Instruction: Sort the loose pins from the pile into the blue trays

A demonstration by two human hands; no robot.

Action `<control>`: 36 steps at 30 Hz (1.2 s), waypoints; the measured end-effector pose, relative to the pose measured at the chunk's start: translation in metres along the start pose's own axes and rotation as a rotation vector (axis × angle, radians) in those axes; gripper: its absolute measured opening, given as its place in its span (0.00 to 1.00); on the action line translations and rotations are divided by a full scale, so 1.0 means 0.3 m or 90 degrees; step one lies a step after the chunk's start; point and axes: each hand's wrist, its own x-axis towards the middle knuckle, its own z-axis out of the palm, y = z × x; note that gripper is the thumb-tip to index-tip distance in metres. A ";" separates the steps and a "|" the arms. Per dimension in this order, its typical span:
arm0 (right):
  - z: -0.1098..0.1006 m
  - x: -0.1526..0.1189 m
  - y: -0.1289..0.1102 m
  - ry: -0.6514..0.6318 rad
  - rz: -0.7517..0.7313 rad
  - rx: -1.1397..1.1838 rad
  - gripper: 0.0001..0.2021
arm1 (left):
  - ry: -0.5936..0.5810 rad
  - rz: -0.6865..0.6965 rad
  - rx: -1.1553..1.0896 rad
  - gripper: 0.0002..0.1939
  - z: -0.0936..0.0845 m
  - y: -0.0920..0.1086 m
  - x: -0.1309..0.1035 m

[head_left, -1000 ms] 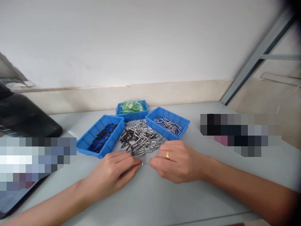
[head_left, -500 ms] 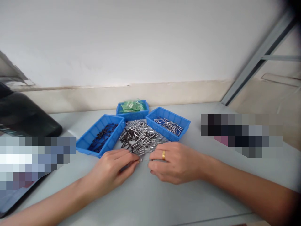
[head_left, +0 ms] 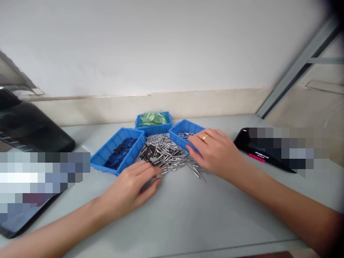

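Note:
A loose pile of blind rivets (head_left: 168, 152), silver and black mixed, lies on the table. My left hand (head_left: 138, 182) is at the pile's near left edge, thumb and fingers apart, fingertips by the rivets and nothing visible held. Over the near edge of the right blue tray (head_left: 185, 125) is my right hand (head_left: 215, 150), wearing a gold ring, its thumb and fingers parted. Silver rivets lie in that tray, partly hidden by the hand. The left blue tray (head_left: 98, 163) contains black rivets. Green and pale small pieces (head_left: 153, 119) fill the back blue tray (head_left: 154, 129).
A dark bottle (head_left: 34, 122) stands at the left, behind a blurred-out flat device (head_left: 34, 215). On the right lies a black object with a pink patch (head_left: 258, 154), partly blurred out. A wall (head_left: 161, 53) rises behind the table, and a metal frame (head_left: 285, 79) stands at the right.
My hands have parted. The right one moved up and right from the table to the right tray, leaving the rivet pinch; the left stayed near the pile and loosened its fingers.

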 end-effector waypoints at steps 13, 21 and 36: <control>0.000 -0.030 -0.088 -0.102 -0.317 0.265 0.06 | -0.057 0.002 0.114 0.10 0.024 -0.028 0.003; 0.022 -0.028 -0.080 -0.151 -0.277 0.269 0.08 | -0.022 -0.015 0.170 0.09 0.035 -0.031 -0.005; 0.029 -0.033 -0.091 -0.156 -0.229 0.286 0.11 | 0.018 0.027 0.062 0.05 -0.001 0.014 0.003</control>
